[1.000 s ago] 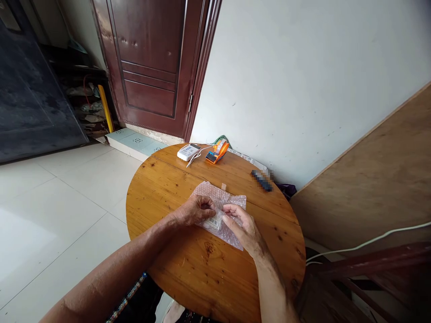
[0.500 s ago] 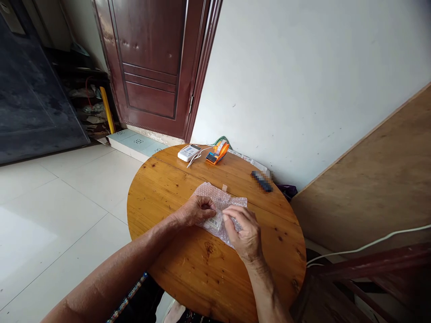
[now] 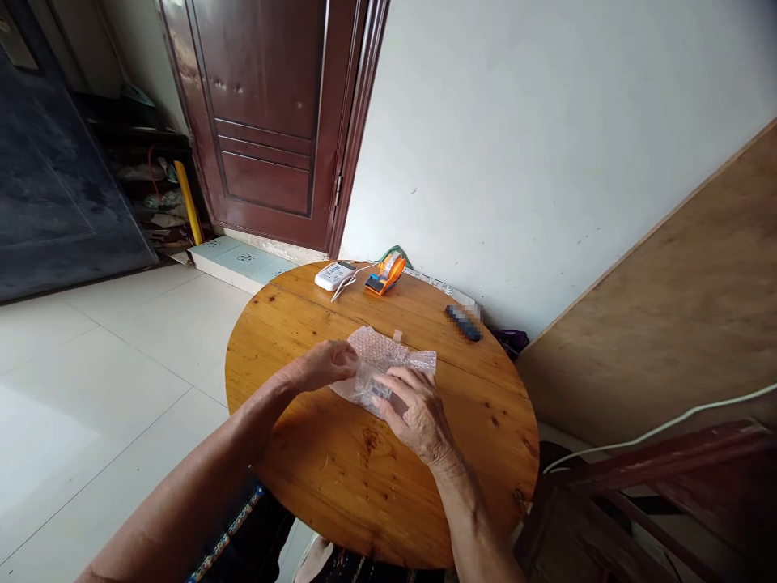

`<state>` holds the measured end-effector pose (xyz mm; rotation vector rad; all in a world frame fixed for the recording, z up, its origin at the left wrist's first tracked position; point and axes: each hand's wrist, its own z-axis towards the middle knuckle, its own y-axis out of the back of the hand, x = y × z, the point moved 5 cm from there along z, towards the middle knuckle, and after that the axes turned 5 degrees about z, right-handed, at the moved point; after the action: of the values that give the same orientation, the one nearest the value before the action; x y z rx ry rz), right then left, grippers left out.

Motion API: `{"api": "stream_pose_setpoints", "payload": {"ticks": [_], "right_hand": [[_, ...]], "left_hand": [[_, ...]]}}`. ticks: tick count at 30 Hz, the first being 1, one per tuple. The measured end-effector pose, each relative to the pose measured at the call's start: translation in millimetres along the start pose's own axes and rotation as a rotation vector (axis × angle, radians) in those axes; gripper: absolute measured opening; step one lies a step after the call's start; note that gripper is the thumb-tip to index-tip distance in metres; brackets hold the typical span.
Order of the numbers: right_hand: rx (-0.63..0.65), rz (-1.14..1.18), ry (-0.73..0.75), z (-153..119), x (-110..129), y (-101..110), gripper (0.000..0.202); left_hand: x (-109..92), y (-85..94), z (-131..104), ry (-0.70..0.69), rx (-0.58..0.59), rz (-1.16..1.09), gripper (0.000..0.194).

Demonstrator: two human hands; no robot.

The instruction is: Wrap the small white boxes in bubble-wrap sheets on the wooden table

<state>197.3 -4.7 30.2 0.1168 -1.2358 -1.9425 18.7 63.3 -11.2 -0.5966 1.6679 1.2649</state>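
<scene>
A sheet of bubble wrap (image 3: 380, 348) lies spread on the round wooden table (image 3: 285, 453). On it rests a small flat item (image 3: 377, 390) with a printed label; its kind is unclear. My left hand (image 3: 324, 364) is at the wrap's left edge, thumb and fingers closed in a pinch on the film. From the right, my right hand (image 3: 418, 409) reaches over the wrap, its thumb and fingertips on either side of the labelled item, gripping it against the sheet. Part of the wrap's right side is hidden under this hand.
Toward the back of the table are a white power strip (image 3: 333, 275) with a cord, an orange tape dispenser (image 3: 386, 274) and a dark, blurred-out object (image 3: 464, 322). A small tan tape piece (image 3: 397, 335) sits by the wrap's far edge. The white wall (image 3: 515, 162) rises behind.
My left hand has shifted left to the edge of the wrap. The right hand has come down and left onto the labelled item. The view has turned slightly.
</scene>
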Motion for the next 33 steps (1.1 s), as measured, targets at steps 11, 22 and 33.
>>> {"api": "stream_pose_setpoints", "payload": {"ticks": [11,22,33], "right_hand": [[0.099,-0.134,-0.006,4.1,11.4,-3.0,0.024],[0.110,-0.142,-0.013,3.7,9.7,-5.0,0.025],[0.128,-0.163,0.000,7.2,15.3,-3.3,0.022]], "left_hand": [[-3.7,22.5,-23.2,0.224,-0.198,0.539,0.044],[7.6,13.0,-13.7,0.277,-0.133,0.529,0.029],[-20.2,-5.2,-13.3,0.179,-0.254,0.406,0.010]]}}
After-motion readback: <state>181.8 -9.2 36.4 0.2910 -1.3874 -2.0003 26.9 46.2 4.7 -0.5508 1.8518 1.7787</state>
